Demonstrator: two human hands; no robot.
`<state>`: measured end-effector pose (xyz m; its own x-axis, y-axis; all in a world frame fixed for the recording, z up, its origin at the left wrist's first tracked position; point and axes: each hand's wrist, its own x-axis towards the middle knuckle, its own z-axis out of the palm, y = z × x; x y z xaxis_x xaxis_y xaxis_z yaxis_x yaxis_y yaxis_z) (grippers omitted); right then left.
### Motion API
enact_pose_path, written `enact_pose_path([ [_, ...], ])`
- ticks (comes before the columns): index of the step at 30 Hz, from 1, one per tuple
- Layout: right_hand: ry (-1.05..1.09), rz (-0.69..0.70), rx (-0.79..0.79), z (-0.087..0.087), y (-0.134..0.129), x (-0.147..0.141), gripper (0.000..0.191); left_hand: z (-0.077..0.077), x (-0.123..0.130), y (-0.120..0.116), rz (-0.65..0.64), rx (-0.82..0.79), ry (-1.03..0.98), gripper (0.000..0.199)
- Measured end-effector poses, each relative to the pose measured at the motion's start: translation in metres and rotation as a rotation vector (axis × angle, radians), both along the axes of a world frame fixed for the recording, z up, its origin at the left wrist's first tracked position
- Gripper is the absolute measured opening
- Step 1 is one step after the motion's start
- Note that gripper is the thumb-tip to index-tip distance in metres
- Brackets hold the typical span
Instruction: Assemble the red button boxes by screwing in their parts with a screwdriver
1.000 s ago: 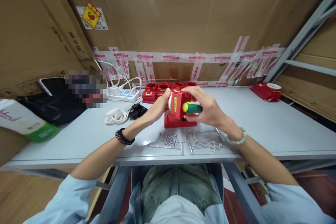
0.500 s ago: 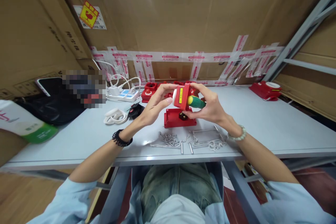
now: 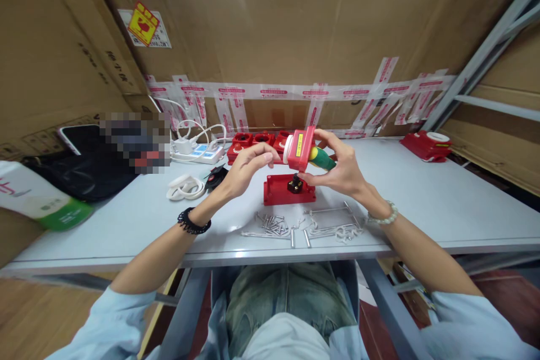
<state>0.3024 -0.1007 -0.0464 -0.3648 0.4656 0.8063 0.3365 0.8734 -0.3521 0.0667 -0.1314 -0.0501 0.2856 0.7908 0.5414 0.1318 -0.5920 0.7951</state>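
My right hand [image 3: 341, 166] is wrapped round a red housing [image 3: 300, 149] with a white round cap and a yellow label, and round a green and yellow screwdriver handle [image 3: 323, 158] behind it. Just left of the housing, my left hand [image 3: 248, 169] has its fingers apart and holds nothing. Below them a red open base [image 3: 278, 192] lies on the table, with a black part [image 3: 295, 184] at its right side. Small metal screws [image 3: 275, 224] and metal rods [image 3: 331, 230] lie nearer the table's front edge.
More red housings [image 3: 241, 146] stand at the back, and another red unit [image 3: 427, 146] at the back right. To the left are a power strip [image 3: 201, 153], a coiled white cable [image 3: 185, 187], a black object [image 3: 216, 178], a phone [image 3: 80, 139] and a white-green pack [image 3: 42, 197].
The red housing and screwdriver have moved right with my right hand. My left hand has come off the housing and shifted slightly left.
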Motion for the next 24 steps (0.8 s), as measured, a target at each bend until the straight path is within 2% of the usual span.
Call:
enact_pose_path([
  [1, -0.002, 0.019, -0.011, 0.000, 0.000, -0.001, 0.079, 0.000, 0.000, 0.000, -0.007, 0.013, -0.036, 0.028],
  [5, 0.005, 0.070, -0.044, 0.000, -0.002, -0.004, 0.079, -0.001, 0.004, -0.001, -0.140, 0.027, -0.055, 0.051],
  [7, 0.013, 0.067, -0.054, 0.001, -0.003, -0.003, 0.079, -0.002, 0.006, -0.001, -0.146, 0.015, -0.031, 0.048],
  [12, 0.007, 0.019, -0.055, 0.001, -0.001, -0.001, 0.078, -0.004, 0.007, -0.001, -0.090, -0.048, -0.005, 0.040],
  [18, 0.004, 0.042, -0.074, -0.003, -0.001, -0.004, 0.078, -0.004, 0.006, -0.002, -0.023, 0.059, 0.028, 0.026],
  [22, -0.053, 0.015, 0.016, -0.006, -0.001, -0.006, 0.076, -0.001, 0.009, -0.004, 0.119, 0.045, 0.030, 0.031],
  [24, -0.114, 0.027, 0.097, -0.007, -0.001, -0.006, 0.073, 0.000, 0.011, -0.004, 0.145, 0.015, -0.023, 0.036],
])
